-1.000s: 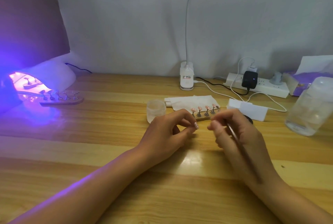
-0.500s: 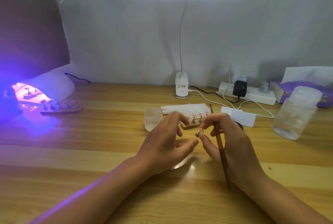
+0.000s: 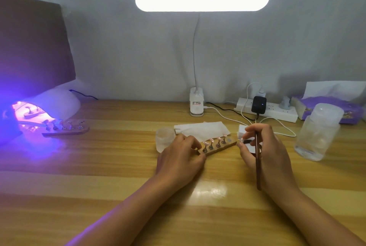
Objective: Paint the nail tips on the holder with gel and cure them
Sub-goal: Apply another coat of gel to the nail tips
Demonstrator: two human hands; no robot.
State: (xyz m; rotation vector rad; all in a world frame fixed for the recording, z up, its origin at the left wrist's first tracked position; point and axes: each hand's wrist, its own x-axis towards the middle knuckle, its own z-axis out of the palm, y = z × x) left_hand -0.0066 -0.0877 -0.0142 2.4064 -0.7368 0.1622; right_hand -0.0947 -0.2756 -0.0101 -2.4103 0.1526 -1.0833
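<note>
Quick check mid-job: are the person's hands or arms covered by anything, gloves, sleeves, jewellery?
No. The left hand and right hand are bare, without gloves or visible rings. The left forearm and right forearm are uncovered to the frame's edge: no sleeves, watch or bracelet show.

**Desk under a bar lamp**

A pale grey wall (image 3: 257, 48) backs the striped wooden table (image 3: 99, 186). Above and beyond the grip of the right hand (image 3: 273, 154), a white bar lamp (image 3: 202, 2) glows. Violet light (image 3: 39, 146) pools on the wood far to that grip's left.
</note>
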